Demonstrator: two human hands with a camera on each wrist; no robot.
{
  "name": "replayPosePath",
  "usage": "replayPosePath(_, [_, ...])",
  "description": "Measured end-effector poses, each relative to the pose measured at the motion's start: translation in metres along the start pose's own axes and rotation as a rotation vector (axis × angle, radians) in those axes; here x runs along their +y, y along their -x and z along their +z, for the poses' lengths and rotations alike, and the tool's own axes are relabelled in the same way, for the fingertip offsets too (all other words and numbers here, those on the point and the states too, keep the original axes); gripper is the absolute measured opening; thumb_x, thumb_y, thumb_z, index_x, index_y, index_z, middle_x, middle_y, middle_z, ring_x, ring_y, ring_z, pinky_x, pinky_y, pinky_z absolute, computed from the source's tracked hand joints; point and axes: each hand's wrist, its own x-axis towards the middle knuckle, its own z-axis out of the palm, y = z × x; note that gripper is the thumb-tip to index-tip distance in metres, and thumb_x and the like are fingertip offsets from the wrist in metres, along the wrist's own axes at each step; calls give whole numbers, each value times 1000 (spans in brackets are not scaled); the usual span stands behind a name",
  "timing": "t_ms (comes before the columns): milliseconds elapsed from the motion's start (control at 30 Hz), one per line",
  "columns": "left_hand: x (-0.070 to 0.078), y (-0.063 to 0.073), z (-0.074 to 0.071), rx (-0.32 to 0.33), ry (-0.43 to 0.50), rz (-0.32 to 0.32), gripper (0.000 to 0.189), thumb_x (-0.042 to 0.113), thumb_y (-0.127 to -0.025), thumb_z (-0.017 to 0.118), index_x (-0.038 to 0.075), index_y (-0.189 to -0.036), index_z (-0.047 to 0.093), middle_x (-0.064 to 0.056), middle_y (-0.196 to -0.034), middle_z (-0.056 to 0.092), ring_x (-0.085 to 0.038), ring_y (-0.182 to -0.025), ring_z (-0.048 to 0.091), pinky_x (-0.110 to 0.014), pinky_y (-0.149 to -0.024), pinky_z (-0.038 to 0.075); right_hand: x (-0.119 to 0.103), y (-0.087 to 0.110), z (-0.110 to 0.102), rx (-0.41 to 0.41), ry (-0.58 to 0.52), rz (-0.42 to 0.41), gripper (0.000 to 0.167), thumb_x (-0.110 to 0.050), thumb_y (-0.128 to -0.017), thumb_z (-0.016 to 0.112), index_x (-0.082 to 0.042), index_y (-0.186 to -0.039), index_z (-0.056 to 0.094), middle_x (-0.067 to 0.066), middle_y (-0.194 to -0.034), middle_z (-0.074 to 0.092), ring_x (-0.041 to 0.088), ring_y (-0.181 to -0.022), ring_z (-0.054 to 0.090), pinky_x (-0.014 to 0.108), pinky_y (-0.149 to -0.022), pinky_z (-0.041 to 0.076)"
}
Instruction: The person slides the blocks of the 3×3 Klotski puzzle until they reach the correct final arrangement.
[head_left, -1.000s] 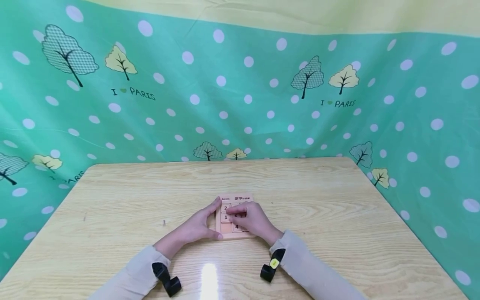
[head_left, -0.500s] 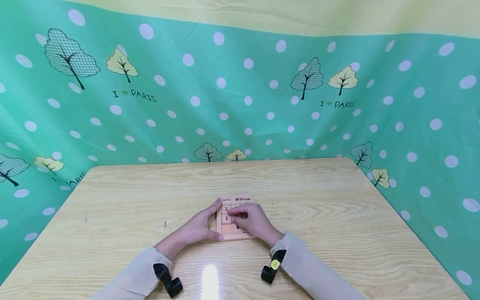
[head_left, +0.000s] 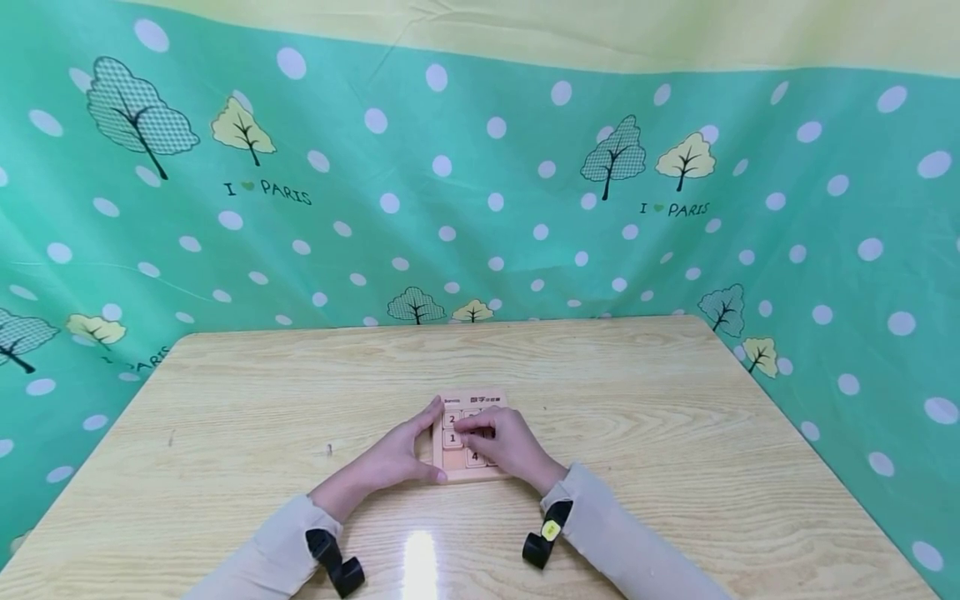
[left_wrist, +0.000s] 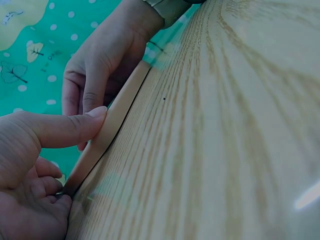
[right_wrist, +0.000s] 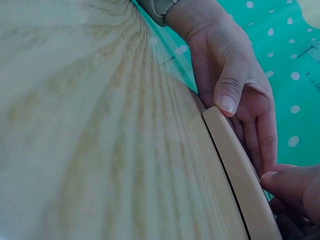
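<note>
Beige sleeves: two, left sleeve [head_left: 258,550] and right sleeve [head_left: 633,542], each with a black wrist camera [head_left: 333,562], two in all
Left hand [head_left: 393,454]: thumb and fingers spread wide along the tray's left side, gripping it at the corners
Right hand [head_left: 510,442]: fingers bent, thumb and forefinger nearly together by tile 1; I cannot tell whether they pinch it
Number tray [head_left: 474,474]: one, on the desk between the hands
Step in hand: apparently working the tiles while the tray is braced
Next move: a slide would likely call for a steady tray and a light, straight push toward the gap
Number tiles: three readable, tile 1 [head_left: 452,439], tile 4 [head_left: 474,457] and tile 2 [head_left: 452,419]; others partly hidden, total uncountable
Gap: one visible, below tile 1
Desk [head_left: 637,375]: one, wood-grained
Curtain [head_left: 495,208]: green, dotted, behind the desk
</note>
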Motion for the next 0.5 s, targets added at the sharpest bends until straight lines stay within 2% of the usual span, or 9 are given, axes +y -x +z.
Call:
replayPosePath(233, [0, 1, 1, -2, 9, -11, 105, 13, -66, 84, 3, -149, 20, -10, -157, 10, -27, -144, 7, -45, -116, 6, 0, 0, 1, -9, -1, -15, 21, -4, -85, 67, -8, -105, 73, 2, -101, 70, 13, -91, 60, 20, -74, 50])
replayPosePath(500, [1, 0, 1, 1, 8, 2, 106, 14, -66, 83, 2, -149, 18, -11, -157, 10, -28, -144, 6, -45, -117, 5, 0, 1, -2, -33, -11, -30, 21, -8, -83, 70, -9, -104, 73, -1, -96, 69, 11, -88, 58, 22, -74, 50])
